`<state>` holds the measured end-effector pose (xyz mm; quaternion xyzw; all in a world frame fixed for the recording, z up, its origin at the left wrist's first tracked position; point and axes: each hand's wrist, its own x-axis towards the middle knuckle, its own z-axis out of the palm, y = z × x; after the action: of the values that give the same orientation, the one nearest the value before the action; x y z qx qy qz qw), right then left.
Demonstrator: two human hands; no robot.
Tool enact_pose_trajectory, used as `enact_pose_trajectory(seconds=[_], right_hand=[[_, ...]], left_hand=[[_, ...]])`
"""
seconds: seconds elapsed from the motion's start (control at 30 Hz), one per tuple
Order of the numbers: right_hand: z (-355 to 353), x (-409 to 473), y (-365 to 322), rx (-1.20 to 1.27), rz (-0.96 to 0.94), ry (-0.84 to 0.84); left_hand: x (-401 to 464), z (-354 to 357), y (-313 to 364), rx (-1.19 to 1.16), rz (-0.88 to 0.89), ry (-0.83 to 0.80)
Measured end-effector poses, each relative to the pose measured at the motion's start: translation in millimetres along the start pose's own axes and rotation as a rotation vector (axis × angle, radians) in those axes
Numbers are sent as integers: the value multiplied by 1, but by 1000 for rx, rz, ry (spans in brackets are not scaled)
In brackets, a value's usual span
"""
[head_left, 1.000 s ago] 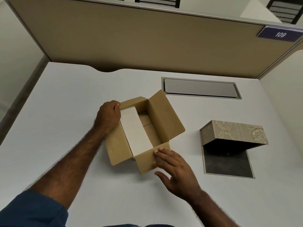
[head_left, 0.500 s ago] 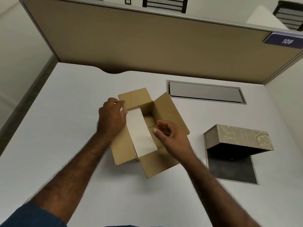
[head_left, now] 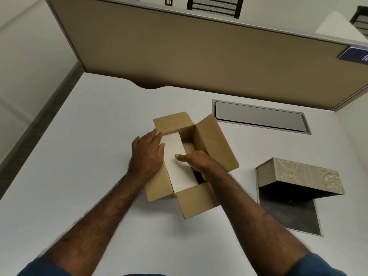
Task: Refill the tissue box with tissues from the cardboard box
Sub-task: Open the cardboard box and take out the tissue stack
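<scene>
The right hand (head_left: 196, 163) reaches down into the open brown cardboard box (head_left: 211, 142), with its thumb lying on top of the white stack of tissues (head_left: 175, 156) and its other fingers curled down into the dark gap on the right side of the stack. It looks like a pinch that is just starting; I cannot tell if the hidden fingers are squeezing the stack yet. The left hand (head_left: 148, 154) is flat and loose, not gripping, with its palm on the left wall of the cardboard box and its fingertips touching the far left edge of the tissues. The stack fills the left half of the box. Its long side runs from near to far, leaning a bit to the left at the far end, so both hands sit on its two long sides. The right hand is closer to a real hold. To lift, I think both hands need to press in from the sides and pull straight up. The fancy beige patterned tissue box (head_left: 306, 174) is off to the right on the white tabletop (head_left: 79, 156), well apart from the cardboard box. Its lid part is tipped up over a dark flat base (head_left: 288, 214), and it looks empty.
</scene>
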<state>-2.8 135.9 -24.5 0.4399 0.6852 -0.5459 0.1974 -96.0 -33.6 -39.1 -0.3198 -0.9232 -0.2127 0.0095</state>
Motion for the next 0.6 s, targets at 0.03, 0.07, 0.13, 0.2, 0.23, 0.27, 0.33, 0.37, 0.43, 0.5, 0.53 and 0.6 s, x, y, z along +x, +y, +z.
enact_pose_trajectory(seconds=[0.03,0.07,0.13,0.2,0.23,0.27,0.33,0.37,0.43,0.5,0.53,0.6], right_hand=[[0,1,0,17,2,-1],[-1,2,-1,33,3,-4],[-1,1,-2,55,14,-23],[-1,2,-3,80,36,-40],[-1,2,-3,88,45,-44],[0,1,-3,92,54,-48],[0,2,-3,98,61,-58],[0,3,-4,100,66,-67],[0,4,-5,110,77,-88],[0,7,-4,113,85,-89],[-1,8,-4,114,87,-89],[-1,10,-4,120,92,-102]], left_hand=[[0,0,0,-7,-2,-2],[1,0,1,-11,-4,-3],[1,0,0,-13,-8,-8],[1,1,0,-9,-6,-2],[1,0,0,-9,-4,4],[0,0,0,-10,-5,9],[0,0,1,-7,-10,8],[0,0,1,-3,-11,5],[-1,1,0,4,-8,6],[0,1,0,3,-7,9],[0,2,0,1,-5,11],[0,3,-1,4,3,17]])
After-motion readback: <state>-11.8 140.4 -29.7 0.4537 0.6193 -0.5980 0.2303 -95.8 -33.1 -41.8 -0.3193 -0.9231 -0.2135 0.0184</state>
